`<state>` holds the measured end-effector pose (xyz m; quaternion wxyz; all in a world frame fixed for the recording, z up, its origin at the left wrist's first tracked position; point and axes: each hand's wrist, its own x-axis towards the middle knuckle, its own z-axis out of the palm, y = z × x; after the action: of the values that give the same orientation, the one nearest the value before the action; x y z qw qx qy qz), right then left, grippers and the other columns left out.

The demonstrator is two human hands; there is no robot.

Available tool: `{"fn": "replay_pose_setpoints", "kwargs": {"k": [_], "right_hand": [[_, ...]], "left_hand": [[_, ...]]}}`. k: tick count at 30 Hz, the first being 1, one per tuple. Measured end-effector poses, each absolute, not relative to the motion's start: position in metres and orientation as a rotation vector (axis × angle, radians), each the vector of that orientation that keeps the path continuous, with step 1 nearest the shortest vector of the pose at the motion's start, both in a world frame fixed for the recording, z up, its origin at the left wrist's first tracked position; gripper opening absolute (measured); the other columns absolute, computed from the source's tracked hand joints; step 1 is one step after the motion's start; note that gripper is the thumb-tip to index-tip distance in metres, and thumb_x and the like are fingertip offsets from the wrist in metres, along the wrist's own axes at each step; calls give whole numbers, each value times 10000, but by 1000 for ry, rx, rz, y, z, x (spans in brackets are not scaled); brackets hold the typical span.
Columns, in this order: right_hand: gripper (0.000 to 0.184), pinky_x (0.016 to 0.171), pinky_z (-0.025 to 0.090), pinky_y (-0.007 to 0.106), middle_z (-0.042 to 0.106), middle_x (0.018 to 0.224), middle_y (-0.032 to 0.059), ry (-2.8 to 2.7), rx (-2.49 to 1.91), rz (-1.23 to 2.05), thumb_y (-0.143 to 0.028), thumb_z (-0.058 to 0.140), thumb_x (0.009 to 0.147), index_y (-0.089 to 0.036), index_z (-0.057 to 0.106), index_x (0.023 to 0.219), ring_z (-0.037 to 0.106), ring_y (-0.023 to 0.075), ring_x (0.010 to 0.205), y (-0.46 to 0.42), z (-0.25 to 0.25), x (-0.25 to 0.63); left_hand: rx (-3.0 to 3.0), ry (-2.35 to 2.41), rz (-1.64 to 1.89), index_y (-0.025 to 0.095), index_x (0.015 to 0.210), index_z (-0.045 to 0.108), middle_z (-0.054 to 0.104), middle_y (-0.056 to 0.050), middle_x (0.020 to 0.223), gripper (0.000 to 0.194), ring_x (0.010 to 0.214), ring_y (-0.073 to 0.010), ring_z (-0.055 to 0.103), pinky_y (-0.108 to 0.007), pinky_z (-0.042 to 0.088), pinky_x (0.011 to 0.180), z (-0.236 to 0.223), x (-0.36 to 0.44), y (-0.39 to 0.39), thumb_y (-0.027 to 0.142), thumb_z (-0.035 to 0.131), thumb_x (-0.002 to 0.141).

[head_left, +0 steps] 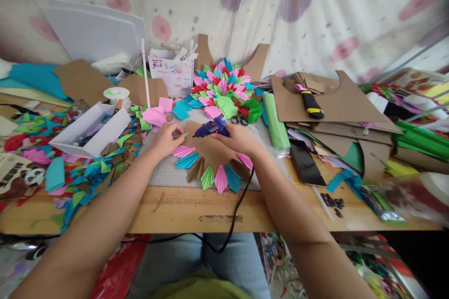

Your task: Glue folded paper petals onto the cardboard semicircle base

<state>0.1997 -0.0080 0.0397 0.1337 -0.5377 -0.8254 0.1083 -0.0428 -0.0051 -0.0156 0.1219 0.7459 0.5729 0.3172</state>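
Far L: panda pack (21,177) on table (168,212), nr edge side; colored paper scraps (89,173) piled beside it.
L box: open white box (91,136) amid the scraps, small items inside; spool (116,94) just beyond, w/ clear-looking strand.
Far, L of ctr: white box w/ writing (171,76), strips sticking out the top.
L hand: left hand (171,139) over L side of cardboard piece; thumb & index pinched nearly shut on a small green bit (186,134), other fingers curled.
Ctr: cardboard piece (210,152) flat on mat (163,173), btwn the hands; pleated paper fans (220,179) along its nr edge & sides, in pink, blue, brown, green.
Far ctr: multicolor pleated-paper piece (224,79), dense layers; scissors (239,120) just nr of it.
Glue gun: blue glue gun (212,127) above cardboard piece, nozzle to L; black cord (235,210) loops past nr table edge.
R hand: right hand (234,138) partly closed arnd glue gun's grip.
R: green roll (275,121); then blk phone (307,162) flat on table; cutter w/ yellow trim (312,104) atop cardboard stack (336,103).
Nr R: small dark pcs (333,204) beside a thin clear-ish strip.
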Motion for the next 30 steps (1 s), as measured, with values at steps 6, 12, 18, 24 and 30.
{"fn": "replay_pose_setpoints", "kwargs": {"k": [6,12,18,24,30], "right_hand": [[454,535,318,242,596,665,33,-2018,-1647,381,-586,504,769,-151,622,828,506,145,594,-5,41,255],[474,552,347,260,576,646,36,-1702,-1855,289,-597,510,716,-148,637,804,515,169,618,-7,11,322],[464,556,356,279,578,645,51,-1672,-2037,268,-600,527,705,-154,632,781,526,188,622,-10,-5,332],[487,580,387,294,602,707,55,-1752,-1966,292,-597,537,714,-150,632,882,539,196,648,-10,-5,325],[622,828,410,419,542,1130,146,-1644,-1609,-288,-497,581,737,-153,459,1241,491,277,1047,-21,22,317]], "left_hand": [[2171,1681,927,192,729,559,621,-6,755,60,680,-146,529,-273,401,650,-13,-42,-6,251,563,738],[2136,1751,966,195,739,572,638,-13,779,65,706,-156,554,-281,418,676,-8,-40,-7,260,567,744],[2265,1691,1013,208,734,614,670,-31,796,100,788,-189,576,-341,441,784,-9,-42,-6,286,561,766],[2382,1509,1011,228,667,612,708,5,826,85,820,-179,612,-423,364,984,-7,-40,-7,264,614,744],[2385,1517,1009,224,615,611,708,13,822,96,862,-182,616,-431,323,1017,-9,-37,-8,221,668,692]]}}
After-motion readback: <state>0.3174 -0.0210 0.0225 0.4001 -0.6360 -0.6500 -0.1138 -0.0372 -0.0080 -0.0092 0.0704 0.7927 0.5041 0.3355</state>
